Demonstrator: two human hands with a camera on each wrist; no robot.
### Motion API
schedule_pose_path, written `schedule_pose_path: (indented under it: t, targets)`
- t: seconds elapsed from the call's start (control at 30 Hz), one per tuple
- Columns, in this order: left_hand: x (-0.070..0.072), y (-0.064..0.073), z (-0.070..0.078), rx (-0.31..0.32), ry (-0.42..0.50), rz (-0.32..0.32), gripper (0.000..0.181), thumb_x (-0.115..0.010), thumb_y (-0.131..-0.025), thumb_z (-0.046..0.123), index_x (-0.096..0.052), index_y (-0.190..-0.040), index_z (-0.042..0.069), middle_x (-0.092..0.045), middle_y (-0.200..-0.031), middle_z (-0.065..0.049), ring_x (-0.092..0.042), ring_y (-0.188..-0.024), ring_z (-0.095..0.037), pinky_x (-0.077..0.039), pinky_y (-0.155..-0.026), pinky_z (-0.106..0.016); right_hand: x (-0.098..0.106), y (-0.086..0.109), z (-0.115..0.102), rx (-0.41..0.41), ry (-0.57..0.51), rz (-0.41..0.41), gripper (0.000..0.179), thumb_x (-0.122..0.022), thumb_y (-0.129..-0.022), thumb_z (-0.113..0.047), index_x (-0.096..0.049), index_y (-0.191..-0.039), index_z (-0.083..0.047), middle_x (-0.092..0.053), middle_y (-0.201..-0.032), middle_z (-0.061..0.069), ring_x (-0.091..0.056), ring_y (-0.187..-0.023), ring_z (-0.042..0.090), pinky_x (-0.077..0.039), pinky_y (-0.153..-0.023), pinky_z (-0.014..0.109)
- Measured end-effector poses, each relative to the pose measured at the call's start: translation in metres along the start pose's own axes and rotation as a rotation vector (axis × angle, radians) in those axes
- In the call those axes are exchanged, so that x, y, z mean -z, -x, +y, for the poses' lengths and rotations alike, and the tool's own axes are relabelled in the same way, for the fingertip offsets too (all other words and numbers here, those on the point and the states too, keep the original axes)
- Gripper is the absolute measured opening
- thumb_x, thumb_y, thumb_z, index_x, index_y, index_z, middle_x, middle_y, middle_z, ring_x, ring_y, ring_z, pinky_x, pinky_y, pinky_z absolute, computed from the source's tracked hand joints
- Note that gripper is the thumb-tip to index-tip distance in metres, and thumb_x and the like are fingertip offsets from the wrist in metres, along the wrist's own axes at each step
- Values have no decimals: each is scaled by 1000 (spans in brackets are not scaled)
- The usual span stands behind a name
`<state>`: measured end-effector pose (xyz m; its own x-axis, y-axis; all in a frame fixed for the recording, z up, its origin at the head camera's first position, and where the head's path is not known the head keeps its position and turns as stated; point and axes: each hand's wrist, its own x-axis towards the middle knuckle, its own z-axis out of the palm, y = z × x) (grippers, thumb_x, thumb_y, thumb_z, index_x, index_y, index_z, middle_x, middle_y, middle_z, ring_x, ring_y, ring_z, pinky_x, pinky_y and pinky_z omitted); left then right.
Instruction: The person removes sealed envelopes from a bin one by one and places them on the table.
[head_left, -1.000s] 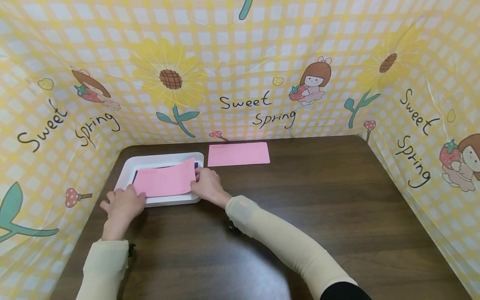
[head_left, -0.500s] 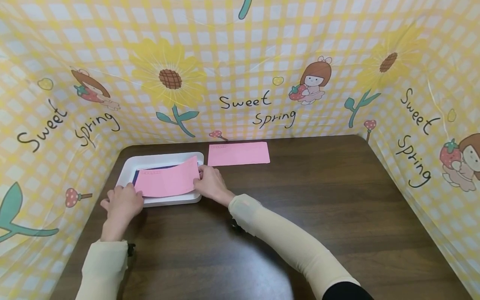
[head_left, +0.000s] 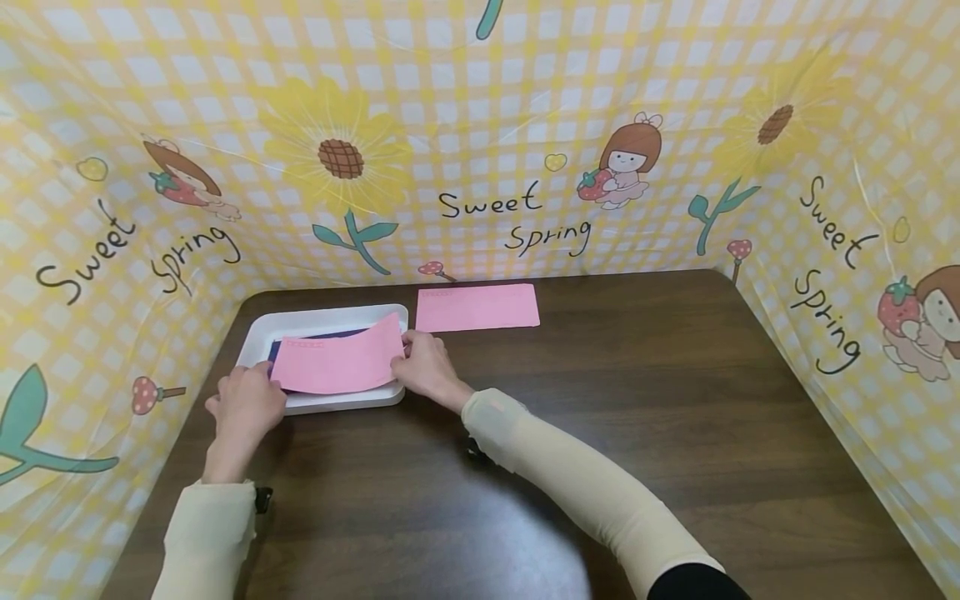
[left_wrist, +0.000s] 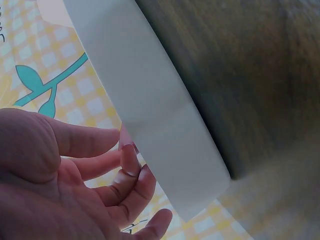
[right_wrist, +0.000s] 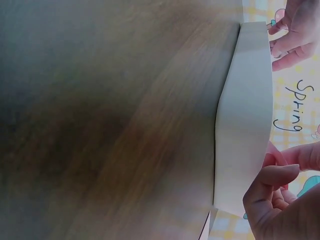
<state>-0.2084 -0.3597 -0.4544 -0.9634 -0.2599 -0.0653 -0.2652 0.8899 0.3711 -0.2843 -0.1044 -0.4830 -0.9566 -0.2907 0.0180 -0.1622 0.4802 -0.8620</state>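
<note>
In the head view a pink envelope lies over a white tray, its right end bent upward. A dark blue edge of something flat shows beneath it; the rest is hidden. My left hand pinches the envelope's lower left corner at the tray's front rim. In the left wrist view a bit of pink shows between that thumb and the fingers. My right hand grips the envelope's right edge between thumb and fingers, just over the tray's right rim.
A second pink envelope lies flat at the back of the dark wooden table, right of the tray. A yellow checked cloth with flowers and lettering hangs around the back and sides.
The held envelope has shifted slightly right, its right end bending up more, and my right hand has moved with it. My left hand's spread fingers have drawn together at the left corner.
</note>
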Motion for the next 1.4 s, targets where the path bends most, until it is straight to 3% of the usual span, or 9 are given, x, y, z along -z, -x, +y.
schedule_pose_path:
  t: [0.3,0.53,0.77,0.87,1.1,1.4]
  targets:
    - [0,-2,1,-12,8,4,46,-48,-99,6,-50,-139,-17,-46,-132,-46,-39,-120,-68,-27,-93,-83,6,-1,5,-37,15,34,17,-70,-96,-12,-74,-111,-4,-63,-76,0,-57,-64,13,-45,-56,26]
    - [-4,-1,-1,-26,35,5,45,-51,-99,5,-50,-140,-14,-49,-133,-44,-43,-121,-66,-29,-92,-82,11,2,9,-96,29,17,7,-71,-95,-13,-73,-100,-8,-62,-72,1,-57,-62,15,-44,-54,27]
    - [-3,0,-2,-104,45,85,26,-57,-96,5,-57,-114,-14,-61,-105,-38,-57,-100,-59,-44,-79,-70,18,0,12,-89,18,26,7,-70,-93,-10,-74,-97,-7,-64,-71,0,-57,-62,13,-44,-54,26]
    - [-2,0,-3,-119,47,87,22,-57,-96,6,-57,-109,-13,-62,-103,-38,-59,-96,-58,-45,-78,-66,20,-1,13,-85,14,22,8,-69,-92,-10,-76,-97,-6,-64,-69,0,-56,-60,13,-44,-54,25]
    - [-4,-2,-4,-81,50,45,24,-54,-100,8,-55,-113,-13,-62,-108,-40,-59,-98,-57,-45,-81,-65,26,0,15,-104,-39,-13,10,-68,-93,-6,-76,-96,-3,-65,-67,1,-56,-57,13,-43,-52,25]
    - [-2,0,-2,-53,47,14,26,-53,-100,9,-54,-114,-12,-61,-110,-41,-59,-97,-56,-46,-81,-64,35,0,24,-105,-66,5,6,-70,-89,-5,-75,-91,-1,-65,-67,1,-56,-58,13,-43,-54,25]
